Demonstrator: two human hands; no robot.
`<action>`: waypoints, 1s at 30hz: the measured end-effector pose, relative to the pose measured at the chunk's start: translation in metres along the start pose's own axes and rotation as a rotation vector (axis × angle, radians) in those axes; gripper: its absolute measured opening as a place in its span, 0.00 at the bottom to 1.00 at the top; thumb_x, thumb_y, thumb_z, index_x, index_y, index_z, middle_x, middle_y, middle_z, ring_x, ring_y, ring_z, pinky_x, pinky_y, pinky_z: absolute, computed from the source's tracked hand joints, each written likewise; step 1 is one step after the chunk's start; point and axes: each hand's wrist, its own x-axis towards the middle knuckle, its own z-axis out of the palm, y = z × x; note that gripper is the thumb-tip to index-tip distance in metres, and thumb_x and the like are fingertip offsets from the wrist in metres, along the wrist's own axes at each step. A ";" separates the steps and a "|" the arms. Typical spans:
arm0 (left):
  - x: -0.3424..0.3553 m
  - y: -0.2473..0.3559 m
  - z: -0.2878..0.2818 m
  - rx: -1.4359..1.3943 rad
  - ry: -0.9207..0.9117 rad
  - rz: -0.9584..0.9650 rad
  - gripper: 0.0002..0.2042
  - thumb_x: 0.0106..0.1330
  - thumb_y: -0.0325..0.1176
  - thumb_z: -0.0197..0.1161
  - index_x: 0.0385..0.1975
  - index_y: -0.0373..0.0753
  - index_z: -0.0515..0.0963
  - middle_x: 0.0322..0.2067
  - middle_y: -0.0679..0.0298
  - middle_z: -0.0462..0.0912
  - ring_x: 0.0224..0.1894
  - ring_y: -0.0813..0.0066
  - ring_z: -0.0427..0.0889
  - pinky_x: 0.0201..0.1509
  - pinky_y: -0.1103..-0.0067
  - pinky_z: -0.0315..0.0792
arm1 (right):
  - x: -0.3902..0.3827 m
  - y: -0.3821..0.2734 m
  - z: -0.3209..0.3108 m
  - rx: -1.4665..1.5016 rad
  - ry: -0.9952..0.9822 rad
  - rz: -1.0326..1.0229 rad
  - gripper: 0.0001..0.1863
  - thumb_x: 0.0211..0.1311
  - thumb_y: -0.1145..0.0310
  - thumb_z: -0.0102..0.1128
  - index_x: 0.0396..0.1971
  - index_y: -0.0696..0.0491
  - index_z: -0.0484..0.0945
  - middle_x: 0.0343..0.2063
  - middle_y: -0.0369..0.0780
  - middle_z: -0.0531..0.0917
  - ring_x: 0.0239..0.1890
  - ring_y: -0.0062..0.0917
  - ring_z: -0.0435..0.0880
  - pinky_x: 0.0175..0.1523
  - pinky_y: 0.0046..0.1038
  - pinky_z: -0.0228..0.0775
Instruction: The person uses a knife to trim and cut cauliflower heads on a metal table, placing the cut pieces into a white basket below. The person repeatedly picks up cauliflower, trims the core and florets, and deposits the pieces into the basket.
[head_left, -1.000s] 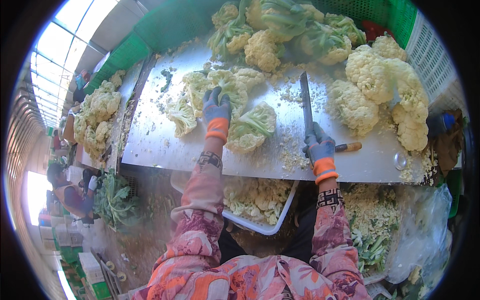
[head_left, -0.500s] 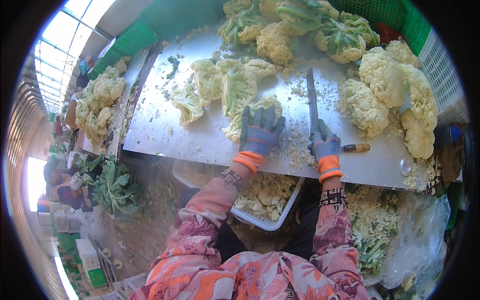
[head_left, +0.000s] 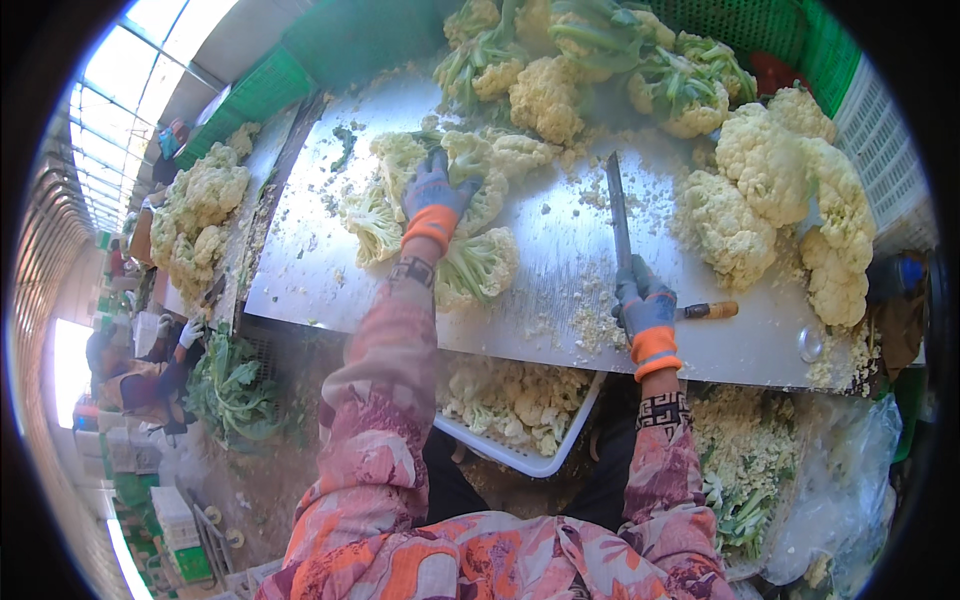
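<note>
Steel knife (head_left: 618, 215) pointing away, right hand (head_left: 645, 305) gripping it, left hand (head_left: 435, 195) clutching cauliflower (head_left: 480, 262)

Desk (head_left: 560, 270): open metal strip down the middle, crumb-strewn, beside the upright knife (head_left: 618, 215). Far edge blocked by leafy cauliflower pile (head_left: 590, 60); right edge by trimmed white heads (head_left: 790, 200); left part by cut cauliflower pieces (head_left: 420, 190). Near-left corner bare.

We're gripping a long knife (head_left: 617, 215) upright in our right hand (head_left: 645, 308), while our left hand (head_left: 436, 195) is reaching onto a cauliflower (head_left: 478, 180) on the steel tabletop (head_left: 560, 290).
</note>
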 end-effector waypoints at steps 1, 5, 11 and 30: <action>0.014 -0.006 0.007 0.003 -0.173 -0.104 0.28 0.55 0.50 0.65 0.50 0.38 0.73 0.52 0.51 0.76 0.54 0.51 0.74 0.56 0.65 0.69 | 0.001 0.000 0.002 -0.019 -0.011 -0.009 0.24 0.65 0.60 0.55 0.56 0.59 0.73 0.44 0.52 0.82 0.42 0.33 0.84 0.46 0.30 0.73; 0.045 -0.003 0.028 0.109 -0.113 -0.318 0.24 0.52 0.48 0.66 0.43 0.34 0.79 0.42 0.47 0.82 0.46 0.50 0.80 0.53 0.66 0.72 | 0.002 -0.001 -0.001 -0.037 -0.015 0.026 0.24 0.65 0.60 0.55 0.55 0.59 0.73 0.42 0.52 0.83 0.40 0.32 0.84 0.45 0.30 0.73; 0.098 -0.037 0.010 -0.585 0.174 -0.392 0.11 0.54 0.35 0.62 0.31 0.35 0.81 0.29 0.50 0.84 0.31 0.55 0.82 0.38 0.68 0.73 | 0.004 0.006 -0.003 -0.055 0.066 -0.194 0.21 0.65 0.62 0.56 0.54 0.58 0.75 0.29 0.47 0.84 0.23 0.24 0.78 0.32 0.28 0.72; 0.033 0.006 0.042 -0.401 -0.174 -0.677 0.37 0.51 0.45 0.70 0.55 0.25 0.63 0.45 0.47 0.79 0.46 0.56 0.82 0.47 0.68 0.78 | -0.024 -0.037 -0.006 -0.283 -0.047 -0.422 0.21 0.63 0.62 0.58 0.52 0.57 0.76 0.24 0.46 0.82 0.22 0.25 0.79 0.29 0.29 0.72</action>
